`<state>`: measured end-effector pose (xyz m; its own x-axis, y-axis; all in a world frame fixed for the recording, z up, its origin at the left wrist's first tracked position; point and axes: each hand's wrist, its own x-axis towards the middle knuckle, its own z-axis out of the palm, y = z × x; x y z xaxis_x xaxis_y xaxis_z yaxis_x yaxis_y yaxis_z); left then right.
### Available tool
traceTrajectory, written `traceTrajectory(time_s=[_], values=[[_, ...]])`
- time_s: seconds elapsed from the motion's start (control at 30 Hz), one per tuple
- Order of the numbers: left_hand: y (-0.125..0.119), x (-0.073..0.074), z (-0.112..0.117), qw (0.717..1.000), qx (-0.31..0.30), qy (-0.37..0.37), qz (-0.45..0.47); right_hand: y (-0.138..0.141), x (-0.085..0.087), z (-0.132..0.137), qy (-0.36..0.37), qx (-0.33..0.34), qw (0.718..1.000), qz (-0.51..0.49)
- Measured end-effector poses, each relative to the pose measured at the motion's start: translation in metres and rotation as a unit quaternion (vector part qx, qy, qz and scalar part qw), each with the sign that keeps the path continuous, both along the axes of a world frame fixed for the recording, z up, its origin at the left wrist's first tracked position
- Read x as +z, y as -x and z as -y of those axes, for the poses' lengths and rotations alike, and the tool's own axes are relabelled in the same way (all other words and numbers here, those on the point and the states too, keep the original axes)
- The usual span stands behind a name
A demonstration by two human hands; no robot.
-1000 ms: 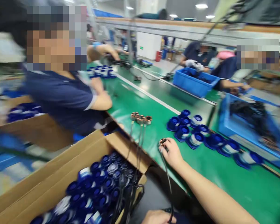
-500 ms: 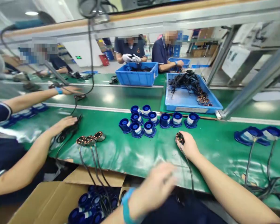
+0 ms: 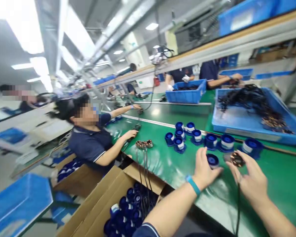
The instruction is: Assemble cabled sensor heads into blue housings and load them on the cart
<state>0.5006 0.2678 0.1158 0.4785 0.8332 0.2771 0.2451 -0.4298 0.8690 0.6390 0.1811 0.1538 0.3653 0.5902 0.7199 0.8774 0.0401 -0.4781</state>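
Observation:
My left hand (image 3: 204, 169), with a teal band at the wrist, is closed around a blue plastic motor housing (image 3: 212, 160) just above the bench. Close to its right, my right hand (image 3: 254, 177) grips a copper-wound stator (image 3: 237, 159) between thumb and fingers. A black cable (image 3: 238, 205) hangs down from this stator. The housing and the stator are apart. Behind my hands stand several more blue housings (image 3: 180, 144) with white labels. Further left, a small row of stators (image 3: 143, 144) lies at the bench edge, their cables trailing down.
A cardboard box (image 3: 96, 205) full of blue housings stands below the green bench (image 3: 160, 161). At the back right is a blue tray (image 3: 251, 133) of cabled stators, with a blue crate (image 3: 186, 96) beside it. A co-worker (image 3: 91, 141) works on the left.
The view has swung left. My left hand has moved up to the bench and taken hold of a blue housing. My right hand still holds the stator, now near the left hand.

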Motion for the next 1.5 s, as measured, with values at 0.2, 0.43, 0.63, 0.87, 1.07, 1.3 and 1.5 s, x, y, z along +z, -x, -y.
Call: traceTrajectory(time_s=[0.2, 0.43, 0.63, 0.87, 1.07, 1.3, 1.5], values=[[-0.008, -0.016, 0.003, 0.979, -0.038, 0.173, 0.104, 0.014, -0.002, -0.022, 0.056, 0.134, 0.984, 0.106], [-0.001, -0.007, 0.001, 0.970, -0.054, 0.199, 0.128, -0.017, -0.024, -0.040, 0.141, 0.141, 0.971, 0.131], [-0.001, -0.012, -0.002, 0.971, -0.082, 0.204, 0.098, -0.014, -0.017, -0.020, 0.146, 0.120, 0.968, 0.166], [-0.005, -0.014, 0.000, 0.975, -0.092, 0.178, 0.098, -0.016, -0.008, -0.022, 0.211, 0.105, 0.960, 0.148], [-0.007, -0.018, -0.001, 0.975, -0.094, 0.169, 0.107, -0.025, -0.007, -0.023, 0.248, 0.113, 0.946, 0.176], [-0.007, -0.022, -0.001, 0.976, -0.115, 0.167, 0.081, -0.032, -0.002, -0.024, 0.290, 0.143, 0.928, 0.184], [-0.008, -0.024, -0.005, 0.978, -0.115, 0.150, 0.089, -0.024, -0.010, -0.015, 0.227, 0.132, 0.941, 0.215]])
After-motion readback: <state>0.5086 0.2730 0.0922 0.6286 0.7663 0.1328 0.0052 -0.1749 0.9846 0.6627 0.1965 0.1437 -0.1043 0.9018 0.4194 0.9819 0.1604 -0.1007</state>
